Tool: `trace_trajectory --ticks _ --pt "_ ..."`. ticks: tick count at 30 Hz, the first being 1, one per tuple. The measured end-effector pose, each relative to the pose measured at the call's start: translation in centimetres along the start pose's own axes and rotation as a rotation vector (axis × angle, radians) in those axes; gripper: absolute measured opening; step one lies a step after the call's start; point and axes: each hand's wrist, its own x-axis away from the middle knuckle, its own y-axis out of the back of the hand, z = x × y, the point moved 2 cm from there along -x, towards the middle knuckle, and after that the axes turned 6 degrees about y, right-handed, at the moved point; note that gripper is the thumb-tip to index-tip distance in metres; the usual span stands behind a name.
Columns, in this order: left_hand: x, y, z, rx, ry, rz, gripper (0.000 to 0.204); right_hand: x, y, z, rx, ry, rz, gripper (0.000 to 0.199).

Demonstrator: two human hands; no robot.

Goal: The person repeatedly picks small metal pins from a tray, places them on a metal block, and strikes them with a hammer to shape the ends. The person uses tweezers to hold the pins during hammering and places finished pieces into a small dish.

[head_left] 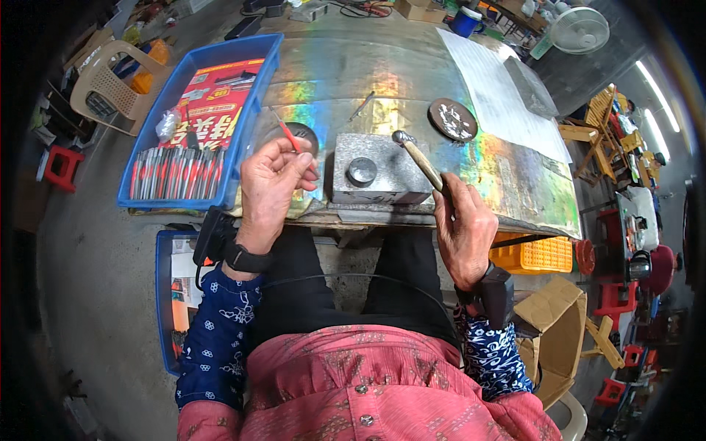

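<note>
Pinched between the thumb and fingers of my left hand (269, 184) is a thin tool with a red handle (289, 135) and a slender metal tip, pointing up and away. My right hand (469, 229) grips a small hammer (421, 162) by its wooden handle, its metal head above the far right corner of a steel block (382, 163). A short round metal piece (361, 171) sits on top of that block. Partly behind my left fingers lies a dark round dish (307, 135). Another brown dish (451, 117) with small shiny pieces stands beyond the hammer.
At the left, a blue tray (270, 66) holds a row of red-and-grey tools (176, 174) and a red printed sheet (218, 95). A thin metal rod (361, 106) lies beyond the block. White sheeting (485, 81) covers the table's right side. Below stands a yellow crate (537, 256).
</note>
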Motion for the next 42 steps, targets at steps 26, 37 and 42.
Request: trace_trajectory --ticks 26,37,42 --pt "-1.6 3.3 1.7 -1.573 -0.499 -0.219 0.014 2.5 -4.3 -0.7 0.031 -0.095 0.164 0.054" --pt "-1.3 10.2 -3.8 -1.427 -0.412 -0.407 0.016 2.4 -4.3 -0.7 0.016 -0.088 0.182 0.054" --pt "-2.4 12.8 -3.3 -1.439 -0.15 -0.196 0.028 2.3 -4.3 -0.8 0.02 -0.069 0.176 0.053"
